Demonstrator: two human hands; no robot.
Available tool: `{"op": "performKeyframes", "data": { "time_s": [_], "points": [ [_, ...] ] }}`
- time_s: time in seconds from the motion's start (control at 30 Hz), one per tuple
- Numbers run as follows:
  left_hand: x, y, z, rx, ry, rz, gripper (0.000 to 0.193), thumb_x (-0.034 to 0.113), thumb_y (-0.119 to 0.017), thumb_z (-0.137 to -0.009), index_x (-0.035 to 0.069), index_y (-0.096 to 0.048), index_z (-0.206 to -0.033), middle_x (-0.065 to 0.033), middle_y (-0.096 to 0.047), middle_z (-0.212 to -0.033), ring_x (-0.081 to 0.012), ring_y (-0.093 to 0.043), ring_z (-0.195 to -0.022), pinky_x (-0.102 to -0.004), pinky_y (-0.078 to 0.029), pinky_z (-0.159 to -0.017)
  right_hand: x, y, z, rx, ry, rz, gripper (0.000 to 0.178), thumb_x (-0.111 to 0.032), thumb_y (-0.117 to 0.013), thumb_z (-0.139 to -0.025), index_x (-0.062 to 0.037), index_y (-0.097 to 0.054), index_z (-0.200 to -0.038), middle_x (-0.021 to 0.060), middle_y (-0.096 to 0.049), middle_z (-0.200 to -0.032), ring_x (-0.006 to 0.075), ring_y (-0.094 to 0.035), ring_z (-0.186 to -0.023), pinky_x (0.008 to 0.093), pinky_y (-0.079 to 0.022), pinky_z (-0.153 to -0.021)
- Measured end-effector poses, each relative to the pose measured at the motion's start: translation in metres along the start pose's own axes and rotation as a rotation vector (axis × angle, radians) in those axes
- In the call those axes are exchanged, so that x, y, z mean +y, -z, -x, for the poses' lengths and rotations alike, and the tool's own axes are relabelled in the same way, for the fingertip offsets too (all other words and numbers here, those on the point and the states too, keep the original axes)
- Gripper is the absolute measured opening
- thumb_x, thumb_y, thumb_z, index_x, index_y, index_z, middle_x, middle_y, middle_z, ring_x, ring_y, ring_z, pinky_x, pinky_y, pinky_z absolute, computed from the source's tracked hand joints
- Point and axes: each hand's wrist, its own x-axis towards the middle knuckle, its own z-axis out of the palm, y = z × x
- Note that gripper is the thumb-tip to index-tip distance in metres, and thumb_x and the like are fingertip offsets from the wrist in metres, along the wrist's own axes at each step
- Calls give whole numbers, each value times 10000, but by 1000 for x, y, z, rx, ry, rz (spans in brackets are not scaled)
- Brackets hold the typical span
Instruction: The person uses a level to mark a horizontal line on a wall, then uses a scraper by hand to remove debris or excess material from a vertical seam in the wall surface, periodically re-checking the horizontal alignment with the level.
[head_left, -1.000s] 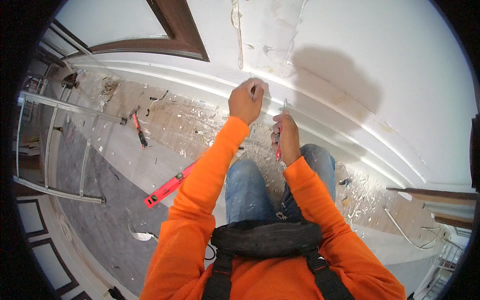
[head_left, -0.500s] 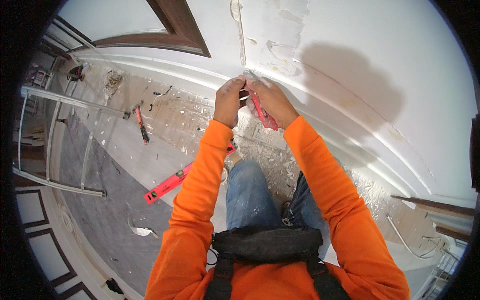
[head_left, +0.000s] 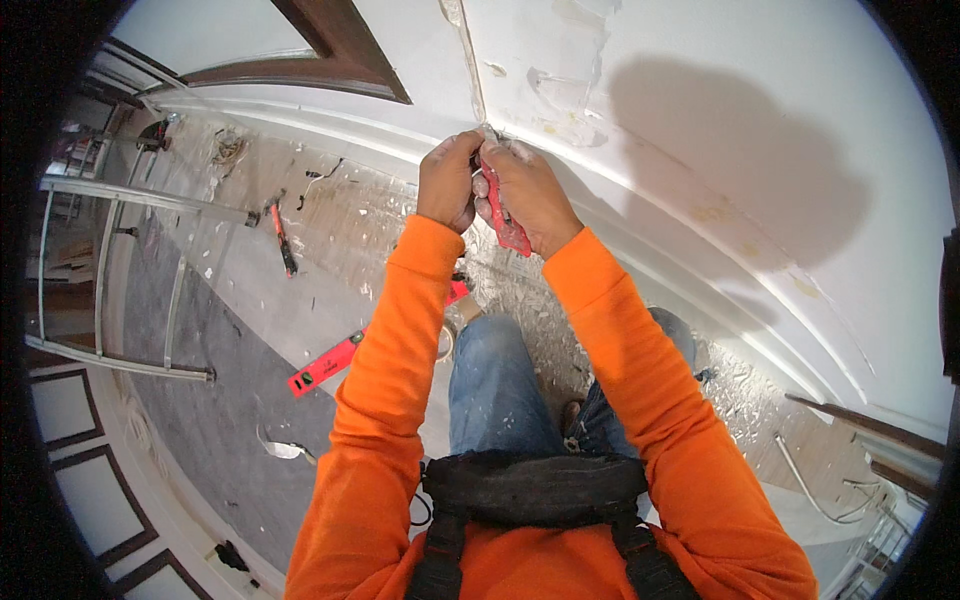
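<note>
A red-handled utility knife (head_left: pixel 508 222) lies in my right hand (head_left: pixel 531 192), its handle slanting down past my palm. My right fingers are closed around it. At the knife's front end, my left hand (head_left: pixel 447 182) is closed too, thumb and fingers pinched against the tip. Between the hands the blade itself is mostly hidden. Both hands are at the white wall (head_left: pixel 655 60), where a rough vertical seam (head_left: pixel 468 60) runs down to the moulding. White dust coats my fingertips.
Chips of plaster litter the floor. A red spirit level (head_left: pixel 328 364) lies partly under my left arm, near a tape roll (head_left: pixel 446 344). Farther left are a red-and-black tool (head_left: pixel 282 240) and a metal ladder frame (head_left: pixel 150 193). A bent metal tube (head_left: pixel 808 480) lies at right.
Both hands and the knife have shifted slightly left and up along the wall. The knife handle now stands steeper. My arms' shadow on the wall has moved right.
</note>
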Motion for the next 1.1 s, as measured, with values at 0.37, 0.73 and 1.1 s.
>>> {"op": "performKeyframes", "data": {
  "time_s": [0.37, 0.73, 1.1],
  "points": [
    [-11, -10, -4, 99, 0, 137, 155, 160, -606, -896, 5, -604, -903, -41, -590, -704, -106, -439, -395, -243, -361, -348, 8, 4, 2, 44, 57, 33, 236, -283, -501, -992, -50, -532, -968, 24, -530, -710, 93, -480, -550, 253, -432, -484],
    [-19, -24, 6, 105, -28, 137, 149, 156, -606, -903, 12, -583, -871, -45, -583, -709, -98, -459, -415, -244, -362, -343, 2, 13, 16, 68, 79, 96, 253, -294, -515, -984, -48, -535, -928, 33, -534, -680, 101, -471, -496, 255, -419, -456],
    [-21, -54, 29, 120, -32, 41, 163, 148, -606, -887, 50, -550, -769, -20, -540, -615, -95, -425, -371, -246, -336, -328, -4, 30, 42, 122, 69, 82, 270, -296, -507, -988, -29, -551, -986, 25, -535, -702, 91, -473, -512, 242, -409, -456]
  ]
}}
